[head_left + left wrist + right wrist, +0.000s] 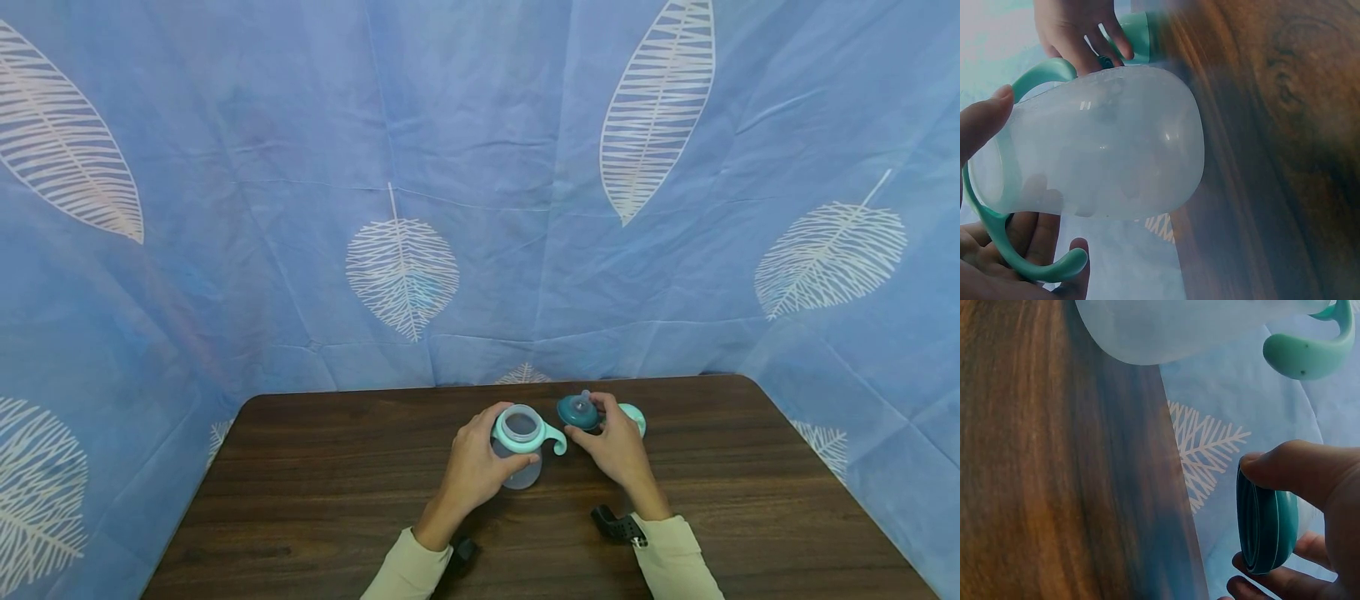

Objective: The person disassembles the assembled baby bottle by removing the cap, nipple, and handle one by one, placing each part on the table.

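Head view shows both hands low in the centre of the frame, over a dark brown wooden table (315, 492) backed by a blue cloth printed with white leaves (405, 267). The left hand (474, 467) grips a translucent frosted plastic baby bottle with a mint-green collar and 2 curved handles (521, 442); its mouth is open, with no top on it. Just right of it, the right hand (617, 446) pinches a dark teal round screw lid with a pale spout (577, 411) between thumb and fingers, held close to the bottle's nearer handle but apart from the bottle mouth. A mint-green piece (634, 417) peeks out behind the right hand; what it is cannot be told.

Judging by this, the 2 parts are separate: the lid is off the bottle and in hand, and nothing joins them yet.

Left wrist view, filling the centre of the frame, shows the bottle (1104, 140) as a rounded, cloudy-walled vessel that looks empty, its thumb and fingers curled round the neck and handles. Right wrist view, at the lower right, shows the lid (1266, 522) edge-on, a ribbed teal disc clamped between thumb above and fingertips below, with the bottle's base (1166, 328) at the top of the frame.
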Tool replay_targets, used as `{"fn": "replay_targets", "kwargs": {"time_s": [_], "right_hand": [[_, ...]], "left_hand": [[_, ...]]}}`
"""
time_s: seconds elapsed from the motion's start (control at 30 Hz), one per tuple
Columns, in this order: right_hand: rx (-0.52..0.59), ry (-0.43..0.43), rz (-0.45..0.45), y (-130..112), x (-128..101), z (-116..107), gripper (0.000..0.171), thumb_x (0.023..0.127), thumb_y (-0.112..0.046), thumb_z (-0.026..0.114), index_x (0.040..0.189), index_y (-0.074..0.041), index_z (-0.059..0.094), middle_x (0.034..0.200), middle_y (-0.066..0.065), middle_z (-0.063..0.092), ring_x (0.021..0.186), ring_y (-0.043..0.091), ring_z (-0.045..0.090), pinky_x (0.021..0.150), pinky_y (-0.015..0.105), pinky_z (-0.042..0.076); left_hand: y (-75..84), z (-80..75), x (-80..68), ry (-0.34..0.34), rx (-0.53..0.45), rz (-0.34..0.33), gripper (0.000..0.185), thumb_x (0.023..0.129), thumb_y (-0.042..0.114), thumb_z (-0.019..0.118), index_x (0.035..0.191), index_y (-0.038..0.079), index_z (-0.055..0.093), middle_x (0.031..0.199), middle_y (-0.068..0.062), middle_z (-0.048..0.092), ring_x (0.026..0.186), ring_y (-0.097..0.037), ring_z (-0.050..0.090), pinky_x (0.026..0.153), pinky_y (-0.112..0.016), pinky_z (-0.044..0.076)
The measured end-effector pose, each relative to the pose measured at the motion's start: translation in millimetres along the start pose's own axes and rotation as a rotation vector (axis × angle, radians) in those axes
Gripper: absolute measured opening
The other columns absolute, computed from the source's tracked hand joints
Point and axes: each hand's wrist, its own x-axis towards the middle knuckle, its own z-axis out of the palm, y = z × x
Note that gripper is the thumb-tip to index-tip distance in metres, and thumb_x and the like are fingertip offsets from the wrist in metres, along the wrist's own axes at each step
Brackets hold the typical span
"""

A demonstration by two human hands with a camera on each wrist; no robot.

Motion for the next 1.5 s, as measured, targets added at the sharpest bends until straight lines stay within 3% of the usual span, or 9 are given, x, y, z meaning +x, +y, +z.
{"fn": "replay_targets", "kwargs": {"time_s": [0.2,0.53,0.97,1.27,1.5], "right_hand": [[-0.049,-0.001,0.001,3,1,1,0.069,0.099,-0.019,0.085,0.152,0.007,0.048,0.143,0.036,0.061,0.116,0.048,0.064,0.095,0.062,0.053],[-0.061,-0.043,0.015,5,1,3,0.068,0.1,-0.019,0.084,0.153,0.007,0.048,0.146,0.038,0.059,0.13,0.054,0.061,0.107,0.067,0.049],[-0.097,-0.016,-0.065,22,1,13,0.062,0.093,-0.02,0.087,0.14,0.006,0.056,0.134,0.037,0.066,0.116,0.056,0.067,0.093,0.066,0.055],[-0.118,-0.089,0.003,13,0,11,0.061,0.094,-0.012,0.086,0.143,0.007,0.055,0.138,0.037,0.064,0.121,0.055,0.066,0.098,0.067,0.054],[-0.127,-0.044,-0.042,19,0,14,0.06,0.09,-0.015,0.09,0.137,0.004,0.06,0.124,0.032,0.071,0.11,0.052,0.071,0.09,0.068,0.056]], "left_hand": [[-0.1,0.4,0.2,-0.001,-0.003,-0.002,0.074,0.083,0.026,0.101,0.146,0.007,0.066,0.134,-0.007,0.074,0.119,-0.03,0.071,0.098,-0.058,0.057],[-0.3,0.4,-0.1,0.0,-0.011,0.004,0.074,0.084,0.025,0.101,0.146,0.008,0.066,0.134,-0.007,0.073,0.118,-0.03,0.071,0.098,-0.057,0.057],[0.3,0.0,-0.8,0.005,-0.009,0.016,0.073,0.084,0.025,0.101,0.146,0.007,0.066,0.133,-0.008,0.074,0.118,-0.03,0.071,0.097,-0.057,0.057],[-0.9,-0.5,-1.8,0.011,-0.01,0.047,0.074,0.085,0.027,0.1,0.147,0.007,0.065,0.135,-0.008,0.073,0.118,-0.029,0.072,0.097,-0.053,0.059],[-0.9,-0.3,-1.9,0.01,-0.008,0.046,0.074,0.085,0.027,0.1,0.146,0.004,0.065,0.134,-0.008,0.073,0.117,-0.029,0.072,0.096,-0.054,0.059]]}}
